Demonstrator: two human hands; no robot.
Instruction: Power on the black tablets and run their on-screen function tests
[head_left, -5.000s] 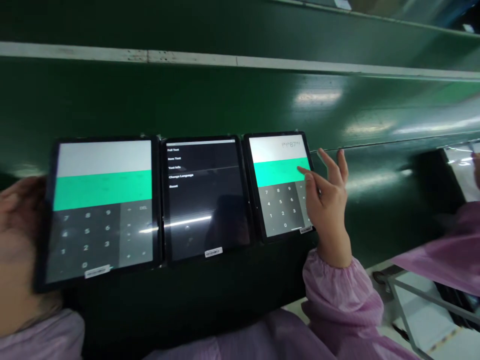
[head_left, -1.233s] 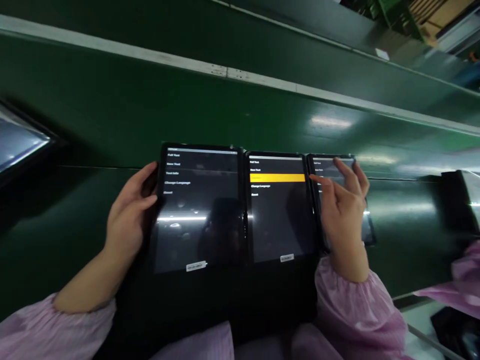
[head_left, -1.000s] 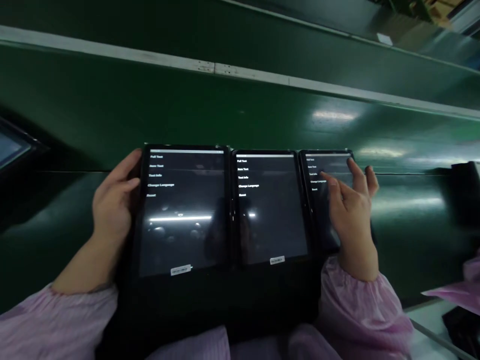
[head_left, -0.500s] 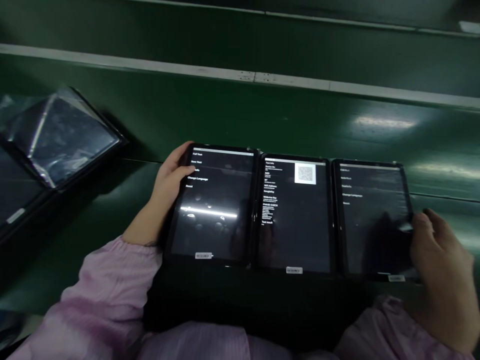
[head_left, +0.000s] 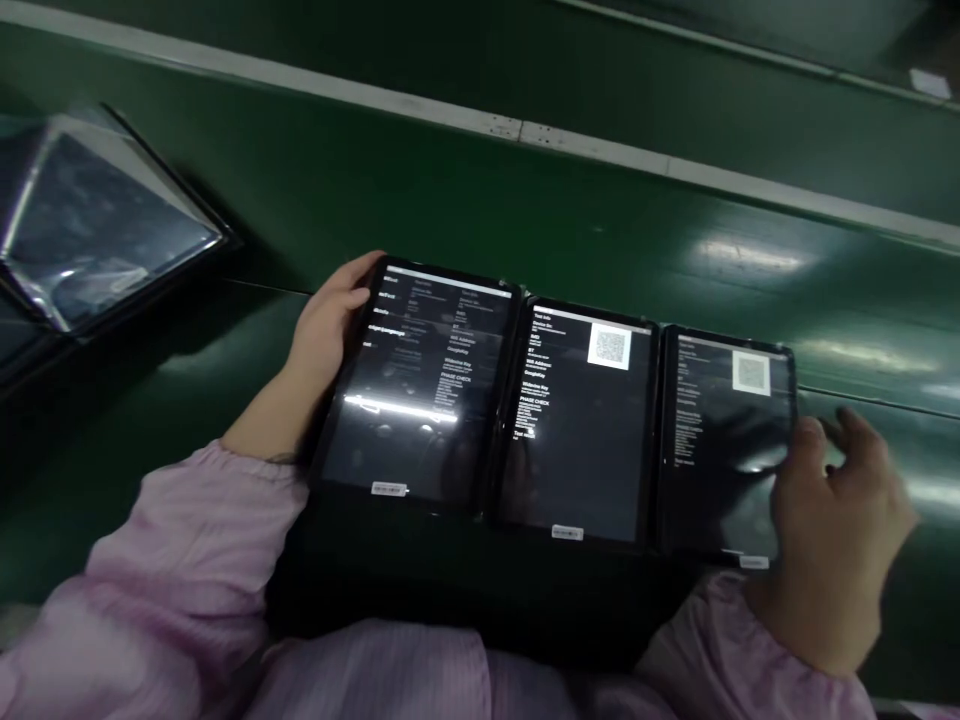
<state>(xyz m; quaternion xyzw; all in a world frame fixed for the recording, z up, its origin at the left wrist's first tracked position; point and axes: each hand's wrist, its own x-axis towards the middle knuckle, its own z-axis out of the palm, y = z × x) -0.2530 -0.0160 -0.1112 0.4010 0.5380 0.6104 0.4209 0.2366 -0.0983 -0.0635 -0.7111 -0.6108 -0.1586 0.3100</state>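
Note:
Three dark tablets lie side by side, their screens lit. My left hand (head_left: 319, 325) grips the upper left edge of the left tablet (head_left: 420, 430), thumb along the front edge and fingers partly hidden behind. Its screen shows a menu and an information page overlapping. The middle tablet (head_left: 581, 460) shows lines of text and a QR code. A similar page with a QR code is on the right tablet (head_left: 720, 490). My right hand (head_left: 840, 530) is at that tablet's right edge, with a gap between thumb and fingers. Each tablet carries a small barcode label near its bottom.
At the left, more tablets or flat panels in clear plastic film (head_left: 112, 220) lie overlapping on the green work surface (head_left: 585, 235). A pale metal strip (head_left: 420, 105) runs across behind the tablets. A small white item (head_left: 930, 82) is at the far top right.
The left tablet's menu is switching to an information page, and the right tablet's menu has become a page with a QR code. My right hand's fingers have parted. The view has tilted slightly.

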